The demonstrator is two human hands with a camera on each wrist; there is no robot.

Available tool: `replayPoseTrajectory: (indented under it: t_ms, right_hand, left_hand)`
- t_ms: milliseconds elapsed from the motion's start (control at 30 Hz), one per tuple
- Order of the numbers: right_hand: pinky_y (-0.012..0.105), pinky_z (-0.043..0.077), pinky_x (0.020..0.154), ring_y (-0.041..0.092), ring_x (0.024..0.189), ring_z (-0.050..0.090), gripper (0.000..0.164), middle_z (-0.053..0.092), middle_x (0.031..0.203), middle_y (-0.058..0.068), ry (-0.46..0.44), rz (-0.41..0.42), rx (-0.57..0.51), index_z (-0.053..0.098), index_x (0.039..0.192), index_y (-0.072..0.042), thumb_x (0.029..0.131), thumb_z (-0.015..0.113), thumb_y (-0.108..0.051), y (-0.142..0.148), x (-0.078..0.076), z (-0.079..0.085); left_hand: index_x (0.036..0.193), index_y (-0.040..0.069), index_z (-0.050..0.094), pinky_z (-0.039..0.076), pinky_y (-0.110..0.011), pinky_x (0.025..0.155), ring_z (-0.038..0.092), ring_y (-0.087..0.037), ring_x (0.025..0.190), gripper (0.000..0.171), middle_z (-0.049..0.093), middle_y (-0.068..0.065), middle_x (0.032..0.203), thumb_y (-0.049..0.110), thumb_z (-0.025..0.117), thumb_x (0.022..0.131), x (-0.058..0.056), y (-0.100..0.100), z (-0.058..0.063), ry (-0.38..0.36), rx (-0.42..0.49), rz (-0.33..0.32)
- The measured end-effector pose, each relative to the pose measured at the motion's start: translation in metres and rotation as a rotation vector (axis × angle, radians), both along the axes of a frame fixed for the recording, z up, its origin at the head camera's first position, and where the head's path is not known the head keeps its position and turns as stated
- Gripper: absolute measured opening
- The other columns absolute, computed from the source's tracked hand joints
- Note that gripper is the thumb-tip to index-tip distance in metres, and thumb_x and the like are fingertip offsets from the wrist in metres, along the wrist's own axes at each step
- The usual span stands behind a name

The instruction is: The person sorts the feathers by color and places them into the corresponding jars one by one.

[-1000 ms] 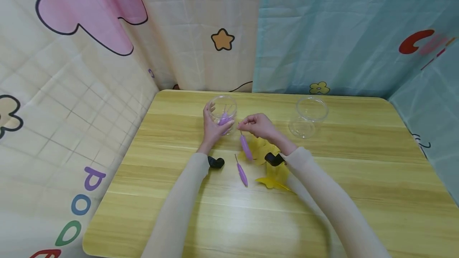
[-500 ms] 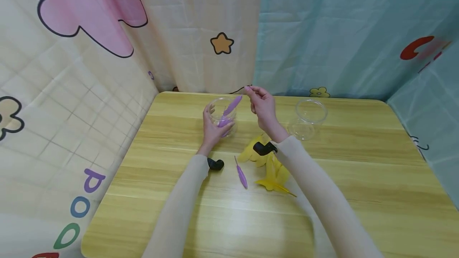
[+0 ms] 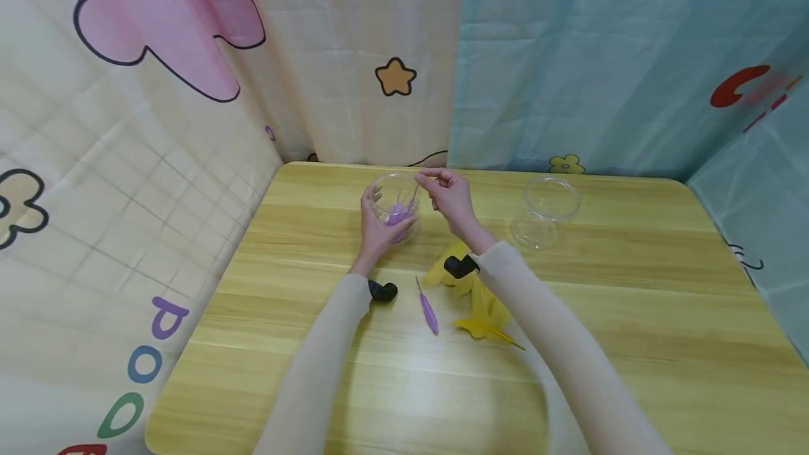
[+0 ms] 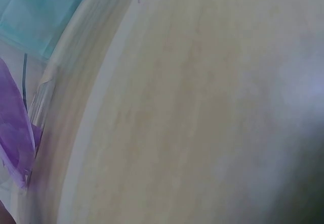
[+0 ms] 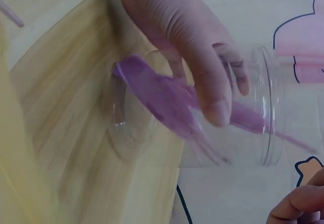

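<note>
In the head view my left hand [image 3: 376, 228] grips a clear plastic jar [image 3: 395, 180] around its side, thumb across the front. Purple feathers [image 5: 162, 97] lie inside it, stems toward the mouth. At the jar's rim, my right hand [image 3: 451, 199] pinches the upper end of a purple feather's thin stem [image 3: 414, 192]; its vane is down inside the jar. Another purple feather [image 3: 428, 312] lies on the table in front of the jar. Several yellow feathers [image 3: 482, 307] lie in a loose pile under my right forearm.
A second clear jar [image 3: 551, 200] stands toward the back right with nothing visible inside. The wooden table [image 3: 632, 286] meets patterned curtains [image 3: 354, 34] at its back and sides. Black wrist-worn pieces [image 3: 383, 291] stick out below the hands.
My right hand lifted a purple feather from beside the jar, raised it over the rim, then lowered it in. My left hand kept its grip on the jar.
</note>
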State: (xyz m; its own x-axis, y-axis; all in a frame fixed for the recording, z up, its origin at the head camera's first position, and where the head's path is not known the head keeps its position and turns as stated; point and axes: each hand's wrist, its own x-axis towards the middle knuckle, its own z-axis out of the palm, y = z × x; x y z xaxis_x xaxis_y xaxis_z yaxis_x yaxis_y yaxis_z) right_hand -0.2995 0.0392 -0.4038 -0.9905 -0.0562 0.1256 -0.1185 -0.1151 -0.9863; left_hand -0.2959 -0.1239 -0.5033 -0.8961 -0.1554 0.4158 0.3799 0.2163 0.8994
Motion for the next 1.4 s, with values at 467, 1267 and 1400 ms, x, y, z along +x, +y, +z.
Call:
replayPoseTrajectory:
  t_ms: [467,1267,1400]
  right_hand:
    - [0.025,0.031,0.044,0.012,0.046,0.035,0.019,0.045,0.058,0.001,-0.158,0.409,0.604,0.07,0.097,-0.011,0.086,0.072,-0.026,0.033,0.02,-0.034]
    - [0.028,0.042,0.051,0.011,0.057,0.054,0.017,0.061,0.063,-0.009,-0.05,0.481,1.164,0.069,0.067,-0.02,0.074,0.08,-0.03,0.006,0.063,-0.058]
    - [0.029,0.043,0.055,0.012,0.059,0.056,0.015,0.062,0.066,-0.009,-0.069,0.482,1.159,0.069,0.068,-0.019,0.077,0.079,-0.027,0.004,0.067,-0.057]
  left_hand:
    - [0.145,0.023,0.024,0.03,-0.051,0.102,0.031,-0.026,0.13,0.101,0.032,-0.015,0.145,0.018,0.088,0.067,0.001,-0.001,0.002,-0.017,0.002,-0.018]
    - [0.146,0.019,0.024,0.028,-0.052,0.103,0.031,-0.028,0.13,0.101,0.033,-0.011,0.144,0.014,0.087,0.067,-0.005,-0.002,-0.002,0.002,0.004,-0.019]
    - [0.144,0.025,0.025,0.031,-0.046,0.102,0.032,-0.019,0.129,0.1,0.033,-0.009,0.144,0.02,0.088,0.066,-0.005,-0.002,-0.004,-0.01,-0.006,-0.007]
